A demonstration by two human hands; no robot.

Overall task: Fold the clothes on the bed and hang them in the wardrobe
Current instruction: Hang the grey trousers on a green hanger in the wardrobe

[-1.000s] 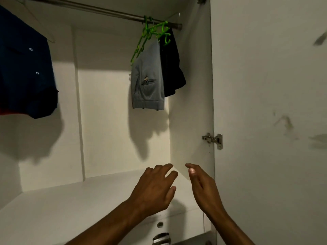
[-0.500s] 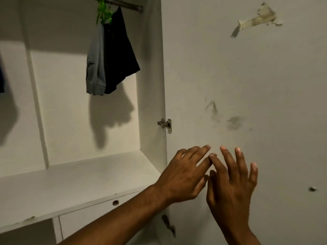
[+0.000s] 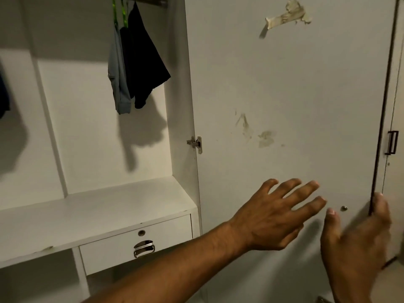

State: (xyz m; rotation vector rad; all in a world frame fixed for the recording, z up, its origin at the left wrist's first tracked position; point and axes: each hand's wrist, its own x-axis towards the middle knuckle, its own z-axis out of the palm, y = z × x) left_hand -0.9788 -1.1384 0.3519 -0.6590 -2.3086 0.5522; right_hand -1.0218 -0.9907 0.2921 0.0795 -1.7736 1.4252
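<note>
Clearly the wardrobe door [image 3: 284, 95] is the thing in hand now: a tall flat white panel, stiff and smooth, swung wide on its hinge [image 3: 195, 142] at the wardrobe's right wall. It should move lightly, I judge, since the hinge carries its weight, and the free vertical edge, far from the hinge, is the sensible place to take hold; the broad face gives the fingers nothing to catch.

The right hand [image 3: 358, 241] is already there. Its fingers wrap round the door's dark outer edge with the thumb on the inner face, so this grip is clamped on the door. The left hand [image 3: 275, 217] reaches across from the lower left, forearm stretched out, fingers straight and spread apart over the inner face near a small metal stud [image 3: 344, 208]. Whether its fingertips actually touch the panel I cannot tell.

As for the clothes, 2 garments hang from the rail [image 3: 148, 0] inside the wardrobe: grey shorts [image 3: 118, 79] and, just beside them, a dark garment [image 3: 144, 66], on green hangers [image 3: 119, 12]. Both look soft and limp, draping freely. A further dark piece shows at the far left edge. The bed is not in view. Below the shelf [image 3: 87, 213] sits a drawer [image 3: 140, 243] with a metal pull.
</note>
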